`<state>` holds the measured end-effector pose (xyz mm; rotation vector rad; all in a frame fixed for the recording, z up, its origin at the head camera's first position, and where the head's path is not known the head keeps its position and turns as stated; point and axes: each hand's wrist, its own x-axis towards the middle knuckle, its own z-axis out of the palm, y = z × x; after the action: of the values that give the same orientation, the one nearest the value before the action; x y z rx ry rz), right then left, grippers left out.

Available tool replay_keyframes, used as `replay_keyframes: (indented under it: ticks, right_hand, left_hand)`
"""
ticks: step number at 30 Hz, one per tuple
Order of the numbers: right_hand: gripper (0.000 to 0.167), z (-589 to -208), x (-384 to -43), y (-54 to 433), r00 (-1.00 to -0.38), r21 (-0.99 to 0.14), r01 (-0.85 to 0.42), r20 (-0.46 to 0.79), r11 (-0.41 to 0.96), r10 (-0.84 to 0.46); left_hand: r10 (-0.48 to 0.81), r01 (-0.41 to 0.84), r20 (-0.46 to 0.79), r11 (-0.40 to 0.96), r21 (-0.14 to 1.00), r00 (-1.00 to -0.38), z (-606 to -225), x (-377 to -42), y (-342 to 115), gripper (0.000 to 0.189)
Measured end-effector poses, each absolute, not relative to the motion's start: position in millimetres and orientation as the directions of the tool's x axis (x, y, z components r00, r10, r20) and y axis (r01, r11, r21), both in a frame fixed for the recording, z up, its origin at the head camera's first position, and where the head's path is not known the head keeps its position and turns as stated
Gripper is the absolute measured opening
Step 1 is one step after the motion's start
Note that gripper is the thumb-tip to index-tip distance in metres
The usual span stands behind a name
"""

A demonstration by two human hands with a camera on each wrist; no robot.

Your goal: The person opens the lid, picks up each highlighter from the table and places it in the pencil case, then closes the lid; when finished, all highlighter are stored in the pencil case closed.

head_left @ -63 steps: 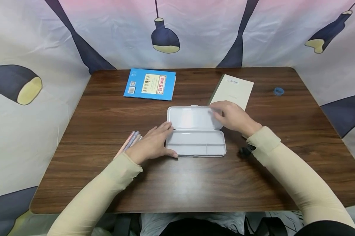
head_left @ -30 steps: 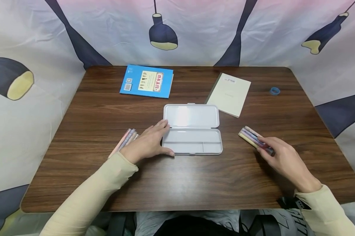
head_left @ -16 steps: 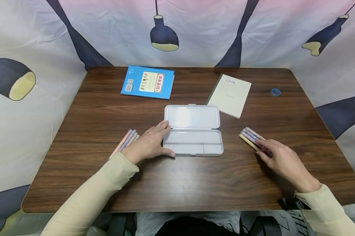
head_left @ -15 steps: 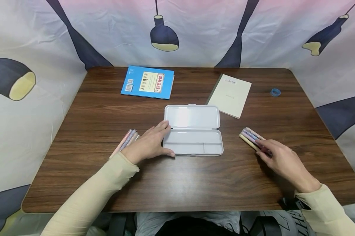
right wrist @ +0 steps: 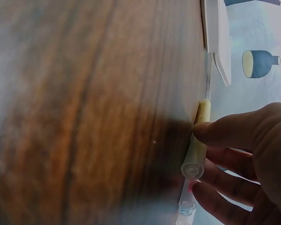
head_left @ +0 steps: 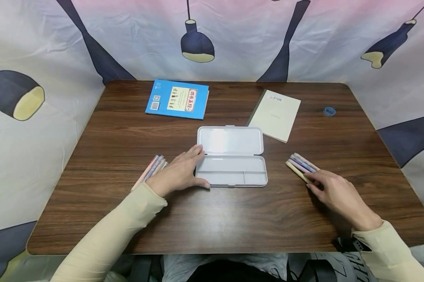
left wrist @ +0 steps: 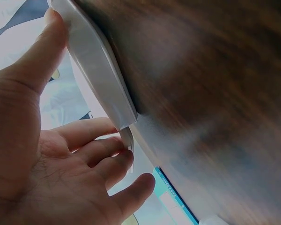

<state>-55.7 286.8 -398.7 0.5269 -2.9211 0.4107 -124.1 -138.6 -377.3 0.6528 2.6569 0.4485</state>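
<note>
An open white pencil case (head_left: 229,164) lies mid-table, its lid folded back and its divided tray bare. My left hand (head_left: 178,170) spans the case's left end. In the left wrist view the thumb (left wrist: 49,40) touches one corner of the case wall (left wrist: 96,65), and the index finger touches the other. At the right, my right hand (head_left: 338,194) pinches a yellow pen (head_left: 296,170) that lies on the table beside a lilac pen (head_left: 299,164) and other pens. In the right wrist view the thumb presses on the yellow pen (right wrist: 196,152) near its clear end.
Several pastel pens (head_left: 152,168) lie left of the case, partly hidden by the left hand and sleeve. A blue book (head_left: 178,100) sits at the back left. A cream notebook (head_left: 276,115) lies behind the case. A blue tape roll (head_left: 329,111) is farther right.
My right hand has left the case's lid and moved right and nearer to the pens. Its fingers have shifted to the yellow pen. The left hand has stayed at the case.
</note>
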Motion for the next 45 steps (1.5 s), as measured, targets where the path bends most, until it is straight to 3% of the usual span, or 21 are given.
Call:
replay_keyframes:
  ticks: [27,45]
  right_hand:
    - [0.032,-396.1,-57.6,287.4,-0.933,-0.253,-0.350,0.176,0.902,-0.312]
    - [0.034,-370.8,-87.1,253.7,-0.853,-0.240,-0.501,0.295,0.831,-0.429]
  left_hand:
    - [0.494,0.373,-0.272,0.840,0.394,-0.826,-377.2,-123.4,-139.8,0.107]
    - [0.488,0.362,-0.282,0.843,0.398,-0.826,-375.8,-122.5,-139.8,0.107]
